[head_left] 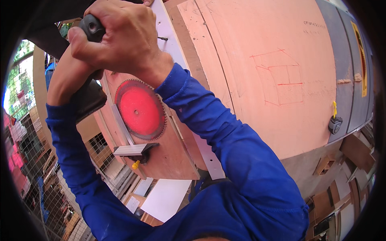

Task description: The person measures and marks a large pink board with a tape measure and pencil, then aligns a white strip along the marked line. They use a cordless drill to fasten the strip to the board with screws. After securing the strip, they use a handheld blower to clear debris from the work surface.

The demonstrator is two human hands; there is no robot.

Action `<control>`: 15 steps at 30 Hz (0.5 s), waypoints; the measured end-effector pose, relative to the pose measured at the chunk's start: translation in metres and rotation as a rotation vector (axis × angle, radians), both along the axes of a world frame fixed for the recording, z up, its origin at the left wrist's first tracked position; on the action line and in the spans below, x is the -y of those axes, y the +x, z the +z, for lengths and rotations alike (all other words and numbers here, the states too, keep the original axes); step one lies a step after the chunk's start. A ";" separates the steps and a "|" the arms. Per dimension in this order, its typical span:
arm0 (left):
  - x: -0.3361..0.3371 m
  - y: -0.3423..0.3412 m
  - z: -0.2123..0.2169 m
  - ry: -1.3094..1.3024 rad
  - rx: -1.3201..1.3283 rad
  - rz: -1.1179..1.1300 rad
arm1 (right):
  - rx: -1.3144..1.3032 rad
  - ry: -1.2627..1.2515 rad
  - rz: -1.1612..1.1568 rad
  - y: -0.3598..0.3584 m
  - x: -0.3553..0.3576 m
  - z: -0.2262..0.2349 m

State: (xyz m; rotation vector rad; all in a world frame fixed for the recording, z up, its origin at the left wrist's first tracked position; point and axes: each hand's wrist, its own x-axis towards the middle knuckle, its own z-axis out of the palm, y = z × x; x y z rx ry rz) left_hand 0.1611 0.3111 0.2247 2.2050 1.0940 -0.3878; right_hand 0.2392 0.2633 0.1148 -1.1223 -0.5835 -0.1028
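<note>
Head view: 2 blue-sleeved arms reach to the upper left. Right hand wrapped round the rounded end of a black tool, upper left of frame, fingers closed on it. Left hand mostly hidden behind the right one; can't tell its grip. Thin dark bit shows just right of the right hand, over a white strip. Left of centre: 1 red saw blade, toothed rim, on wood board; silver block below it. Right half: pale panel, red box sketch, tape measure near its lower right corner.
</note>
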 end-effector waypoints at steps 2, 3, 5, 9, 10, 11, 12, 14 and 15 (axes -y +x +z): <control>0.003 0.000 0.002 0.051 -0.018 0.037 | 0.026 0.020 0.017 -0.001 -0.001 -0.001; 0.004 0.000 0.003 0.025 0.029 0.008 | 0.039 0.030 0.025 -0.001 -0.001 -0.003; 0.006 0.000 0.001 0.021 0.022 0.016 | 0.038 0.042 0.010 0.000 0.000 -0.007; 0.007 0.000 -0.004 0.013 0.039 -0.022 | 0.060 -0.015 0.006 0.003 0.007 -0.007; 0.008 0.001 -0.004 0.009 0.040 -0.022 | 0.040 -0.043 0.028 0.005 0.011 -0.004; 0.008 0.002 -0.003 0.004 0.040 -0.023 | 0.016 -0.023 0.081 0.007 0.015 0.000; 0.010 0.003 -0.003 -0.022 0.086 -0.006 | -0.009 -0.002 0.134 0.010 0.021 0.004; 0.015 0.006 0.003 -0.057 0.052 -0.005 | 0.051 0.036 0.223 0.016 0.039 0.013; 0.018 0.007 0.007 -0.083 0.033 0.001 | 0.044 0.032 0.220 0.017 0.045 0.019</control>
